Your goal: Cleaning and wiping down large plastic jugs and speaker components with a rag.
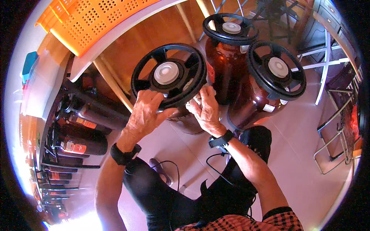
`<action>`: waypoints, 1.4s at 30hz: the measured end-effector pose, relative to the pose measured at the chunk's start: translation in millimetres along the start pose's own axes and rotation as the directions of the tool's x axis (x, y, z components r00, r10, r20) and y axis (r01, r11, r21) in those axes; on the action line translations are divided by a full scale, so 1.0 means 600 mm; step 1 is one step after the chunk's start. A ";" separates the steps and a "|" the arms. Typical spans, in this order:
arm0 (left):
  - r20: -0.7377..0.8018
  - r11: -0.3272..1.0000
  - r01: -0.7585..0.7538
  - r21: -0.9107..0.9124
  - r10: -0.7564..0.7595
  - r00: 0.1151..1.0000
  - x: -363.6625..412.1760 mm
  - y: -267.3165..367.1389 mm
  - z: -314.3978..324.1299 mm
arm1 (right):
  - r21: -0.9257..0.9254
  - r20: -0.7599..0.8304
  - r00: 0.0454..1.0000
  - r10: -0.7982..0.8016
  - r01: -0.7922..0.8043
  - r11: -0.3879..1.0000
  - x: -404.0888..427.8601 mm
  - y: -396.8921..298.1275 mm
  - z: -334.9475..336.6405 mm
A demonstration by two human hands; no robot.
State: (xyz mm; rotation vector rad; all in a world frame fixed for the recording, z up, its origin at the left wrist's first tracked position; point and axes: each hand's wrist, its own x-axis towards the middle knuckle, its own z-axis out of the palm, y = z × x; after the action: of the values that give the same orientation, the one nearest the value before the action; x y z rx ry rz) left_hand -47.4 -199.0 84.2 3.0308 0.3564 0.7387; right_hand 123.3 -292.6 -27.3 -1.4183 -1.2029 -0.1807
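Note:
In front of me stands a large dark canister whose black spoked top ring (168,75) has a round translucent cap (166,72) at its centre. My left hand (147,115) grips the near left edge of this ring, thumb spread below it. At the ring's near right side, my right hand (204,108) has its fingers curled on a small pale thing, perhaps a cloth, partly hidden by the fingers. Two similar amber-brown canisters with black top rings stand beyond, one at the back (231,63) and one to the right (251,106).
An orange perforated plastic basket (86,26) rests on a table at upper left. More dark canisters (86,141) are lined up under it on the left. Metal-framed racks (332,130) stand at the right. A black cable (215,170) hangs between my knees over the tiled floor.

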 end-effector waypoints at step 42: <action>-0.040 0.894 0.433 -0.118 -0.440 0.897 0.044 -0.028 0.006 | 0.213 0.550 0.813 -0.191 0.085 0.973 -0.067 -0.015 0.032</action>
State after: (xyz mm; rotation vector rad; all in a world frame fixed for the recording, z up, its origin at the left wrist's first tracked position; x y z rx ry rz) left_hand -26.6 -176.7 92.0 2.6753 0.9291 0.7870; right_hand 88.6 -300.7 -55.7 -1.2583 -1.7698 0.2717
